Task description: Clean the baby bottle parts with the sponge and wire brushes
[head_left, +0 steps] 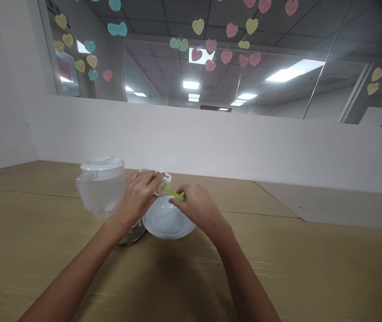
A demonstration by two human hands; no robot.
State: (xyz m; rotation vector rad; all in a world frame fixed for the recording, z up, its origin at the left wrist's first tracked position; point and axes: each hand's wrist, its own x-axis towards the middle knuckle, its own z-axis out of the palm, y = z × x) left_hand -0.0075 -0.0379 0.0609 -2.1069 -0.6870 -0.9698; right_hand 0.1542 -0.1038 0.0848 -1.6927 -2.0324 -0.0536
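My left hand (140,190) is closed around a small whitish container (163,184) with a pale rim, tipped on its side above the bowl. Most of the container is hidden behind my fingers. Between the thumb and fingers of my right hand (195,203) is a thin green stick-like utensil (174,193), its far end at the container's mouth; whether that end is a spoon I cannot tell. Below both hands a white bowl (169,226) stands on the table.
A clear plastic pitcher (101,192) with a white lid stands left of my left hand. Partly behind my left wrist is a round shiny metal base (131,236). The wooden table (294,264) meets a white wall (191,138) at the back.
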